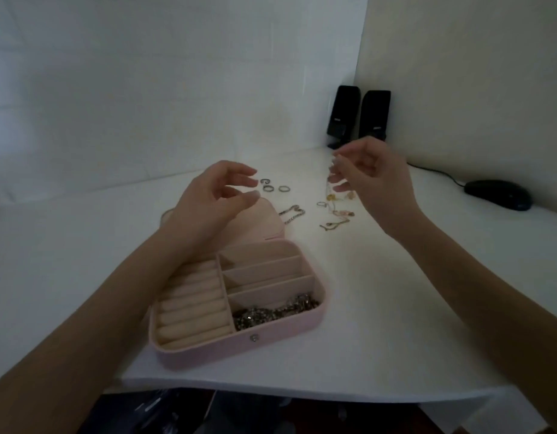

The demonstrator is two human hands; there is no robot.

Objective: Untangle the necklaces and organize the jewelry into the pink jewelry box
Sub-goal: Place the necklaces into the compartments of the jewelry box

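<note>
The pink jewelry box (208,349) lies open near the table's front edge, its lid (258,223) folded back. A silver chain (274,310) fills its nearest right compartment; the ring rolls on the left hold nothing. My left hand (214,198) hovers above the lid, fingers apart and empty. My right hand (374,177) is raised, its fingertips pinching a thin gold necklace (333,195) that hangs down to a tangle on the table. Three silver rings (272,186) lie beyond the lid, and a silver bracelet (292,213) lies beside it.
Two black speakers (358,115) stand in the back corner. A black mouse (497,194) with its cable sits at the right. A white wall rises behind the table. The table's front edge (270,389) runs just below the box.
</note>
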